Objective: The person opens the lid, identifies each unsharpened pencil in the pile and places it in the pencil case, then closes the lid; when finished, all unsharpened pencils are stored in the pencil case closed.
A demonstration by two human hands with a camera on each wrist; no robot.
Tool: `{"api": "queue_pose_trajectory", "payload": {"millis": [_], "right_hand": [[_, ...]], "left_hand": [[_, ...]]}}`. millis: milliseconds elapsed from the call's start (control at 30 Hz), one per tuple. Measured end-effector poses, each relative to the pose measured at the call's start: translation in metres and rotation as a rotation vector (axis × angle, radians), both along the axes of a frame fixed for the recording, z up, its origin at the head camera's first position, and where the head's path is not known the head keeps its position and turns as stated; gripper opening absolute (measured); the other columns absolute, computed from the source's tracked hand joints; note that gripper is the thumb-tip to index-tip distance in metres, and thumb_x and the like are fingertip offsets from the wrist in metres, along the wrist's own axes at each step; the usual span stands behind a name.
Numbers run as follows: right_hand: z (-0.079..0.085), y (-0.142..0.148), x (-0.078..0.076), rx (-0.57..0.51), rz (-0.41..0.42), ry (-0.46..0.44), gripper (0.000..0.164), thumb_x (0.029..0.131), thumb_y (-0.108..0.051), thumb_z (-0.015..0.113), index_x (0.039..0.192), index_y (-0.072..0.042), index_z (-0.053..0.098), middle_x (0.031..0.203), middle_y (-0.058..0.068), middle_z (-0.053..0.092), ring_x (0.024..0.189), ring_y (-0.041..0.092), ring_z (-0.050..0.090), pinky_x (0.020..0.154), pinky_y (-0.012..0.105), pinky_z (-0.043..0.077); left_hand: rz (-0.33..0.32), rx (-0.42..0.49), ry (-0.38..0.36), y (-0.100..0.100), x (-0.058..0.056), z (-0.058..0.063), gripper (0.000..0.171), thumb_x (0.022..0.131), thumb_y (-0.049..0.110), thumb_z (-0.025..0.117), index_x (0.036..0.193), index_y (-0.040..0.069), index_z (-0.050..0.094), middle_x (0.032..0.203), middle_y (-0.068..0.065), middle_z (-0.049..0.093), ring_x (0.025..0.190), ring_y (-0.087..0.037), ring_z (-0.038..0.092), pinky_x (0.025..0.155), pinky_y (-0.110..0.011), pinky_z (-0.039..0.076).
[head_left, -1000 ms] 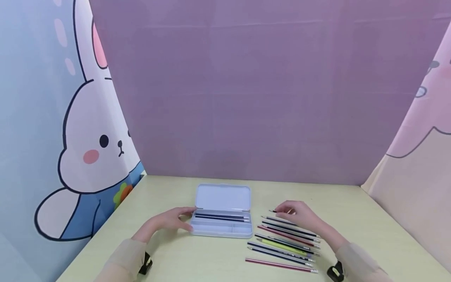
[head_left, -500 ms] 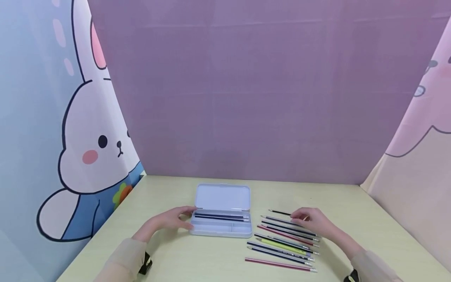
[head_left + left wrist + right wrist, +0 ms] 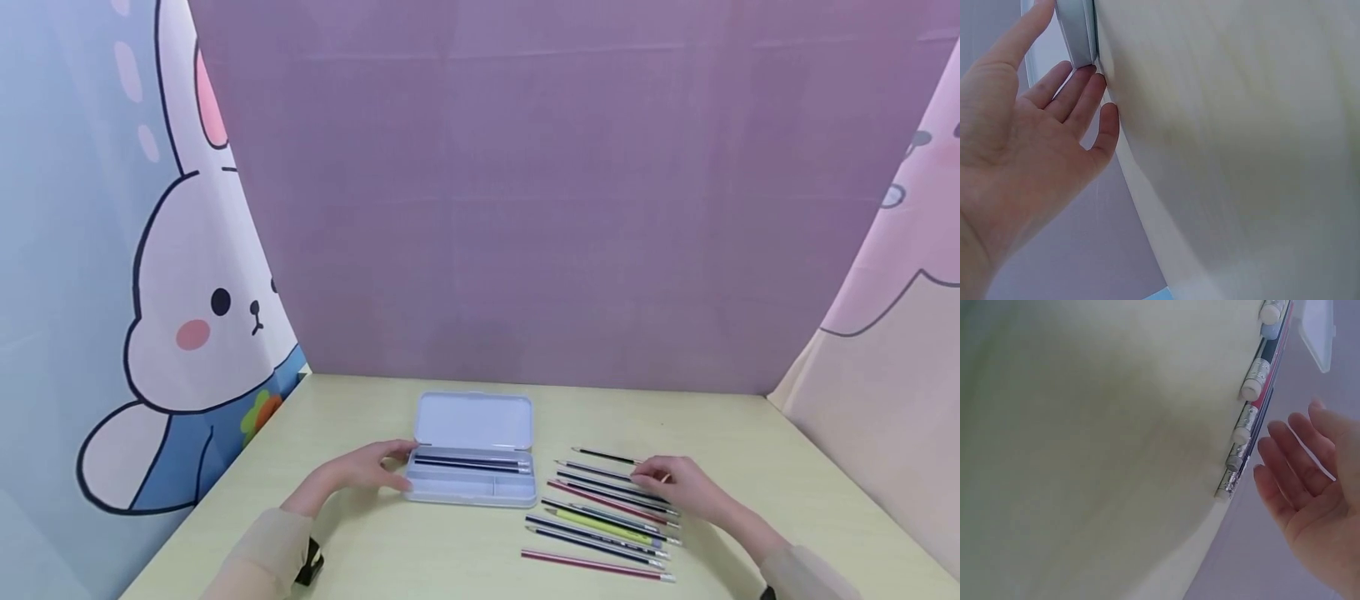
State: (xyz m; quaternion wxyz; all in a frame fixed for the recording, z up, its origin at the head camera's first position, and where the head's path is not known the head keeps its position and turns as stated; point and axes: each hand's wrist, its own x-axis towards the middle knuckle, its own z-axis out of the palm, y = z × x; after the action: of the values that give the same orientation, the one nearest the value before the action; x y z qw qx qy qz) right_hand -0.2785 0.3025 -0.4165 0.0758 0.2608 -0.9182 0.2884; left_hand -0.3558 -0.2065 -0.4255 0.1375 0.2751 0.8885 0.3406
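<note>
A pale pencil case lies with its lid up, two dark pencils in its rear compartment. My left hand holds the left end of the case, thumb at the front corner and fingers at the back; in the left wrist view the fingertips touch the case end. To the right, several pencils lie side by side in a slanting row, among them a black pencil at the back. Over the right ends of the rearmost pencils is my right hand, its fingers loosely bent with no pencil seen between them.
Nearer the front of the row lie a yellow-green pencil and a red pencil. White erasers tip the row's right ends. A purple cloth hangs behind the table.
My right hand has moved right and toward the front, uncovering the rearmost black pencil, which stays on the table. The left hand and the case have not moved.
</note>
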Motion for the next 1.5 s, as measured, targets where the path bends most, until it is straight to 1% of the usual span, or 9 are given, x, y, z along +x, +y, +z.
{"api": "queue_pose_trajectory", "payload": {"millis": [133, 367, 600, 733, 900, 1100, 1233, 1333, 1500], "right_hand": [[-0.005, 0.001, 0.0, 0.023, -0.002, 0.023, 0.011, 0.088, -0.015, 0.064, 0.091, -0.006, 0.07, 0.079, -0.006, 0.066, 0.07, -0.005, 0.053, 0.06, 0.02, 0.049], [-0.011, 0.002, -0.004, 0.075, 0.033, 0.105, 0.006, 0.084, -0.01, 0.068, 0.086, -0.005, 0.07, 0.076, -0.005, 0.063, 0.068, -0.005, 0.051, 0.057, 0.019, 0.048], [-0.01, 0.002, -0.004, 0.114, 0.039, 0.052, 0.006, 0.082, -0.009, 0.069, 0.084, -0.004, 0.071, 0.077, -0.006, 0.061, 0.068, -0.004, 0.051, 0.058, 0.019, 0.049], [-0.01, 0.003, -0.005, 0.13, 0.019, 0.045, 0.006, 0.08, -0.009, 0.07, 0.083, -0.004, 0.072, 0.077, -0.005, 0.061, 0.067, -0.005, 0.05, 0.058, 0.019, 0.048], [-0.01, 0.003, -0.005, 0.146, -0.007, 0.047, 0.005, 0.078, -0.009, 0.072, 0.08, -0.005, 0.071, 0.076, -0.006, 0.061, 0.067, -0.005, 0.05, 0.058, 0.02, 0.048], [-0.009, 0.005, -0.002, 0.131, -0.013, 0.009, 0.004, 0.08, -0.009, 0.071, 0.081, -0.005, 0.068, 0.076, -0.007, 0.059, 0.066, -0.005, 0.049, 0.057, 0.019, 0.048], [-0.007, 0.006, 0.001, 0.119, -0.02, -0.006, 0.004, 0.082, -0.011, 0.07, 0.082, -0.007, 0.067, 0.076, -0.007, 0.059, 0.066, -0.005, 0.05, 0.058, 0.019, 0.047], [-0.004, 0.006, 0.002, 0.111, -0.014, 0.01, 0.004, 0.082, -0.011, 0.069, 0.082, -0.008, 0.067, 0.075, -0.008, 0.061, 0.066, -0.005, 0.05, 0.057, 0.019, 0.047], [0.001, 0.006, 0.001, 0.106, 0.0, 0.059, 0.003, 0.081, -0.006, 0.069, 0.081, -0.008, 0.067, 0.074, -0.007, 0.063, 0.066, -0.005, 0.051, 0.057, 0.018, 0.048]], "left_hand": [[-0.006, -0.004, 0.001, -0.001, 0.0, 0.0, 0.076, 0.079, 0.037, 0.073, 0.14, 0.004, 0.041, 0.137, -0.017, 0.048, 0.124, -0.036, 0.044, 0.105, -0.059, 0.03], [0.004, -0.009, -0.001, 0.0, 0.001, 0.0, 0.075, 0.079, 0.037, 0.074, 0.14, 0.006, 0.042, 0.137, -0.017, 0.048, 0.125, -0.036, 0.044, 0.105, -0.06, 0.029], [0.007, -0.002, -0.004, 0.001, 0.001, -0.001, 0.075, 0.079, 0.036, 0.074, 0.14, 0.006, 0.042, 0.138, -0.017, 0.047, 0.125, -0.036, 0.044, 0.105, -0.06, 0.029], [0.001, 0.008, 0.002, 0.0, 0.0, -0.002, 0.075, 0.08, 0.035, 0.073, 0.14, 0.005, 0.041, 0.138, -0.017, 0.047, 0.125, -0.036, 0.044, 0.105, -0.06, 0.03], [0.012, 0.004, 0.0, 0.001, 0.002, -0.001, 0.075, 0.079, 0.035, 0.074, 0.14, 0.006, 0.041, 0.137, -0.017, 0.048, 0.125, -0.036, 0.044, 0.105, -0.059, 0.03], [-0.001, 0.001, 0.015, 0.003, 0.003, 0.003, 0.074, 0.08, 0.034, 0.073, 0.14, 0.005, 0.042, 0.136, -0.017, 0.049, 0.124, -0.036, 0.045, 0.105, -0.058, 0.03], [-0.004, 0.006, 0.01, 0.003, 0.003, 0.005, 0.072, 0.079, 0.032, 0.074, 0.139, 0.005, 0.043, 0.136, -0.017, 0.049, 0.124, -0.036, 0.045, 0.105, -0.058, 0.03], [0.002, 0.004, 0.003, 0.003, 0.003, 0.004, 0.072, 0.079, 0.032, 0.074, 0.139, 0.006, 0.043, 0.137, -0.017, 0.048, 0.124, -0.036, 0.045, 0.105, -0.059, 0.03], [0.001, 0.01, -0.002, 0.002, 0.002, 0.002, 0.072, 0.079, 0.031, 0.074, 0.139, 0.006, 0.043, 0.137, -0.016, 0.048, 0.123, -0.036, 0.045, 0.105, -0.059, 0.03]]}}
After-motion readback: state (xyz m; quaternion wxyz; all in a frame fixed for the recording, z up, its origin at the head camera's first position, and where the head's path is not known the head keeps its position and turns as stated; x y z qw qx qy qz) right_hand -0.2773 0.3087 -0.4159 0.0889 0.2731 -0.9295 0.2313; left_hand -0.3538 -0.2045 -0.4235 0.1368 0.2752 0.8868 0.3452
